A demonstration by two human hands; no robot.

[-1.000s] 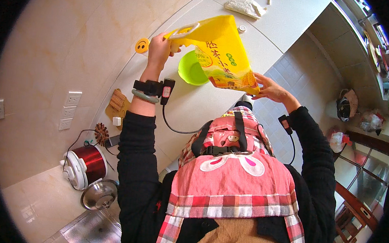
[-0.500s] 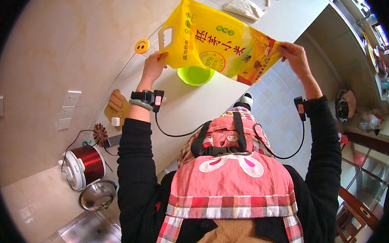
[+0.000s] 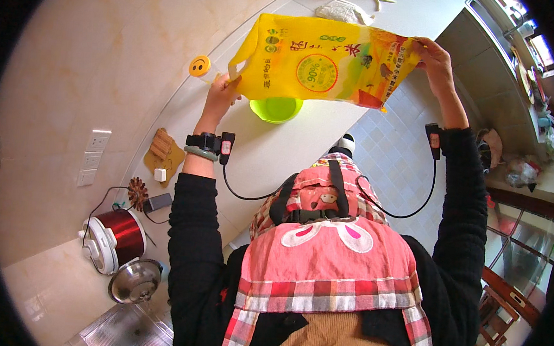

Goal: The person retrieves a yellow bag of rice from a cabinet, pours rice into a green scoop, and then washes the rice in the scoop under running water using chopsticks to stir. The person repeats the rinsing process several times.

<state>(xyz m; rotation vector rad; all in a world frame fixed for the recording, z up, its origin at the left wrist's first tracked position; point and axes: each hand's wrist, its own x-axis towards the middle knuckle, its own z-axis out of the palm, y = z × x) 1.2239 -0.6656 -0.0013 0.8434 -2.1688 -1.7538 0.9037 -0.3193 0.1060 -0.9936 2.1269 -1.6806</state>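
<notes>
A yellow plastic food bag point(image 3: 284, 59) with a cut-out handle is stretched sideways between my two hands, its printed face toward me. My left hand point(image 3: 222, 93) pinches the bag at its left edge, near the handle opening. At the opposite end, my right hand point(image 3: 433, 61) grips the right edge, with the fingers partly behind the plastic. Beneath the bag's lower edge, on the white counter point(image 3: 266, 150), stands a bright green bowl point(image 3: 276, 111), partly hidden by the bag. What the bag holds, if anything, does not show.
A container with a yellow smiley lid point(image 3: 199, 65) stands by the wall, left of the bag. Beyond the bag lies a white crumpled packet point(image 3: 345, 12). Wooden boards point(image 3: 164, 153), a red-and-white cooker point(image 3: 115, 239) and a metal lid point(image 3: 136, 281) are at the left.
My right hand has moved slightly right and up, and the bag is spread wider and more level. My left hand has lowered a little, still holding the bag.
</notes>
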